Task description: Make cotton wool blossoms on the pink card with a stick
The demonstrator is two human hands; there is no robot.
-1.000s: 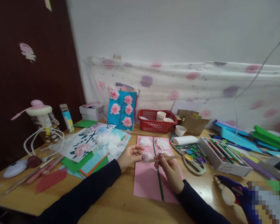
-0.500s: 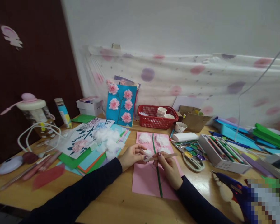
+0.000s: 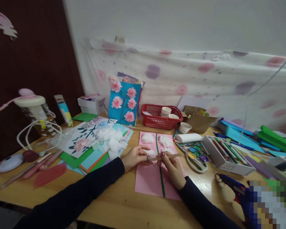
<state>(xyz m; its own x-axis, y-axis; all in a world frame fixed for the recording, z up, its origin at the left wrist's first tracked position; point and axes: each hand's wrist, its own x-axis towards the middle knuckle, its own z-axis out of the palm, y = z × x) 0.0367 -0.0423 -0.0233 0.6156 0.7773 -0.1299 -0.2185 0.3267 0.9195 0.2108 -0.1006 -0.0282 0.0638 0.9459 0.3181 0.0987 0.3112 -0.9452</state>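
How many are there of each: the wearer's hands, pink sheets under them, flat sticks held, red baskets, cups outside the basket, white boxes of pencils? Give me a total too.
Hands, left hand and right hand: 2
Pink sheet: 1
Flat stick: 1
Red basket: 1
Cup outside the basket: 1
White box of pencils: 1
Total: 7

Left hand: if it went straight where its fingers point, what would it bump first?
Probably the flat stick, its end close by the left hand; then the right hand holding it. The nearest white fluff looks close, but depth is unclear.
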